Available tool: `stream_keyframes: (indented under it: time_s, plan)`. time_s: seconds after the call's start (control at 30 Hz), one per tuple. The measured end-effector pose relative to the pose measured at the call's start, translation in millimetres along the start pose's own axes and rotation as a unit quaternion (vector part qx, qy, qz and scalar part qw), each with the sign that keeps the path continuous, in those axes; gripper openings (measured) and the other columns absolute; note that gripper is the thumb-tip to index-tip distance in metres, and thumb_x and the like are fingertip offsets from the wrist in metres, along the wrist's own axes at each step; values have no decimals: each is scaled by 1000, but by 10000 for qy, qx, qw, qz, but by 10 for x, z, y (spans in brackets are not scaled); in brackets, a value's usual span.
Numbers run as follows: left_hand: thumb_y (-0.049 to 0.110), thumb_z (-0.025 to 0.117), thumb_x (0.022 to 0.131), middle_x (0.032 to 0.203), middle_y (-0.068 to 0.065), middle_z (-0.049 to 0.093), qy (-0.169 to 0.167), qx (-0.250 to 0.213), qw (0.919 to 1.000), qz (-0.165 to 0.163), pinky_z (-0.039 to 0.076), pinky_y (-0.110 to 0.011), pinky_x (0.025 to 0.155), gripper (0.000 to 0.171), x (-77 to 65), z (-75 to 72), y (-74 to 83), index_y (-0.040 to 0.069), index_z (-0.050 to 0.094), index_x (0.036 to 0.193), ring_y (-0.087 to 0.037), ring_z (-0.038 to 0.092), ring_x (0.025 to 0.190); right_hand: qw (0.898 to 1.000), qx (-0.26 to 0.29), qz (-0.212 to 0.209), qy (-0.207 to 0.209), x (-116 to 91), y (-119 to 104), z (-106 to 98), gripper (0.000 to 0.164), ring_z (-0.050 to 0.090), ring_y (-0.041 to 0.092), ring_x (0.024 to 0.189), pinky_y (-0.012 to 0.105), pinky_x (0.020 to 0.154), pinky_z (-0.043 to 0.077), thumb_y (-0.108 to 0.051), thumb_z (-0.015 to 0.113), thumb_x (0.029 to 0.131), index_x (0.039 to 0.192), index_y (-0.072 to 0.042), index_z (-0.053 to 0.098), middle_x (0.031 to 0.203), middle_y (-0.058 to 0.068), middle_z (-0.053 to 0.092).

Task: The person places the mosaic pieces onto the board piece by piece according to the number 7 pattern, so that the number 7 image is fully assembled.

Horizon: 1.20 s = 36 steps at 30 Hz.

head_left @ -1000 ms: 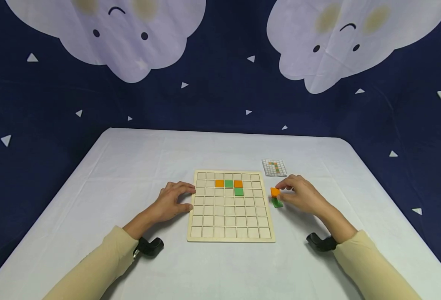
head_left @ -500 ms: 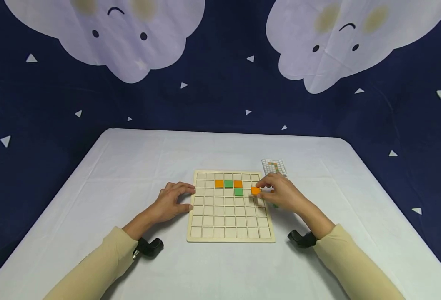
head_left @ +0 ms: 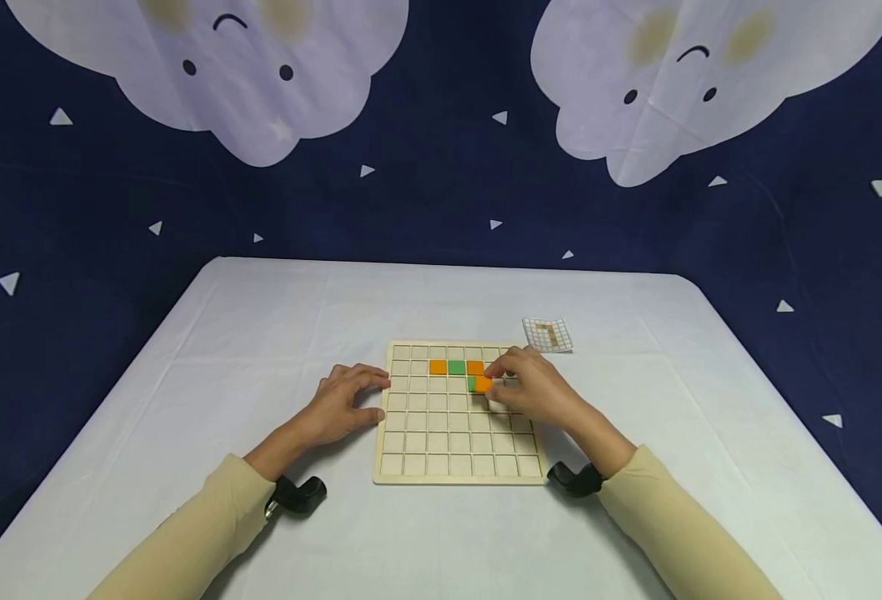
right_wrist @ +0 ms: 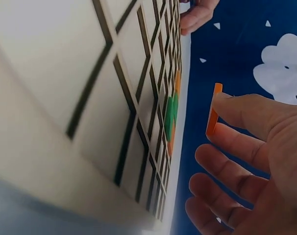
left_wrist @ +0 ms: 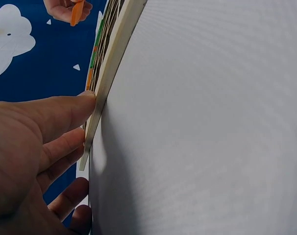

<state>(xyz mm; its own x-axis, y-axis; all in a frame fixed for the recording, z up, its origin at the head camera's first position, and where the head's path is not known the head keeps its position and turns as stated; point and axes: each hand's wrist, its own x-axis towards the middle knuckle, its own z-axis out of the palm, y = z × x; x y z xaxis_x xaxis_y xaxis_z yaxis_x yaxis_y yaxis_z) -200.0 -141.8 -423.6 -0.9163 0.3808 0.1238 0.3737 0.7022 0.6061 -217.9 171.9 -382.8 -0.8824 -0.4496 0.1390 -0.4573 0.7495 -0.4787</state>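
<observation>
A pale wooden grid board point(head_left: 450, 442) lies on the table. My right hand point(head_left: 534, 390) pinches an orange square tile point(head_left: 483, 384) between thumb and index finger, above the board; the right wrist view shows the tile point(right_wrist: 213, 110) held on edge, off the surface. In the head view it partly covers a green tile point(head_left: 471, 384) set in the grid. One row farther back sit an orange tile point(head_left: 438, 367), a green tile point(head_left: 457, 367) and another orange tile point(head_left: 474, 367). My left hand point(head_left: 342, 404) touches the board's left edge with thumb and fingers extended.
A small printed card point(head_left: 548, 335) with a coloured grid pattern lies past the board's far right corner. White cloth covers the table point(head_left: 298, 317). Behind it hangs a dark blue backdrop point(head_left: 441, 208) with clouds and triangles.
My right hand has carried the orange tile leftward from beside the board to over the grid. A loose green tile right of the board is now hidden by that hand. The left hand stays put.
</observation>
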Motion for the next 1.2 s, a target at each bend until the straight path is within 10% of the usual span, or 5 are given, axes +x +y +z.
stream_keyframes:
  time_s: [1.2]
  plan:
    - [18, 74, 78, 133, -5, 56, 16, -37, 10000, 67, 27, -41, 86, 44, -2, -4, 1, 8, 63, 120, -29, 43, 116, 9966, -663, -79, -482, 25, 11, 190, 20, 46, 14, 87, 32, 79, 38, -27, 75, 78, 95, -16, 70, 96, -3, 63]
